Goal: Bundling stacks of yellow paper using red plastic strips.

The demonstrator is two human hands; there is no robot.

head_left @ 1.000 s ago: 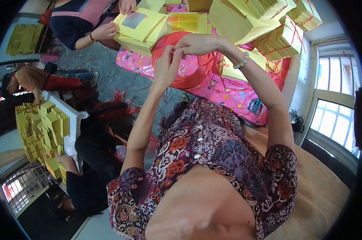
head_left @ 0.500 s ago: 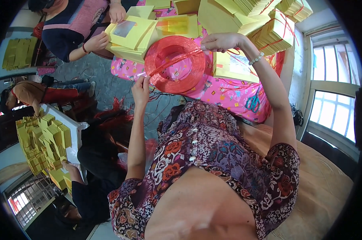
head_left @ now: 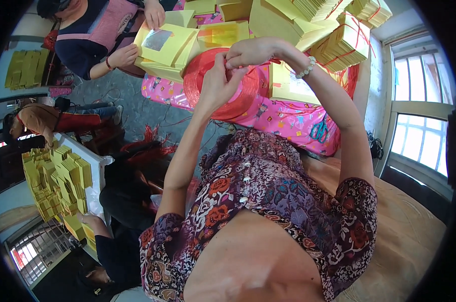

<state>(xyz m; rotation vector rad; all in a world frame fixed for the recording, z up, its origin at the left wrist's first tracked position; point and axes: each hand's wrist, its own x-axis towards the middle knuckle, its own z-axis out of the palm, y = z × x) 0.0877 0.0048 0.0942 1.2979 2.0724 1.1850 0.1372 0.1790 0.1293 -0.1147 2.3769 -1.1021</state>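
Note:
My left hand (head_left: 219,86) and my right hand (head_left: 253,52) meet above a large coil of red plastic string (head_left: 198,79) on a pink patterned cover. Both have their fingers closed, thumbs and fingertips pinched together. A bit of red string (head_left: 264,63) shows beside my right palm; the part between my fingers is mostly hidden against the red coil. Just right of the coil lies a yellow paper stack (head_left: 291,85) with a pale panel. Left of it stands another yellow paper stack (head_left: 157,55), held by a co-worker's hands (head_left: 123,54).
Yellow bundles tied with red string (head_left: 346,43) stand at the far right of the pink-covered table (head_left: 283,118). Teal-handled scissors (head_left: 318,132) lie near its right end. At left, other people work by a white table (head_left: 94,171) piled with yellow bundles. A barred window (head_left: 422,116) is at right.
My left hand has moved up and right to meet my right hand, which has shifted left. The red strands stretched between them across the coil no longer show.

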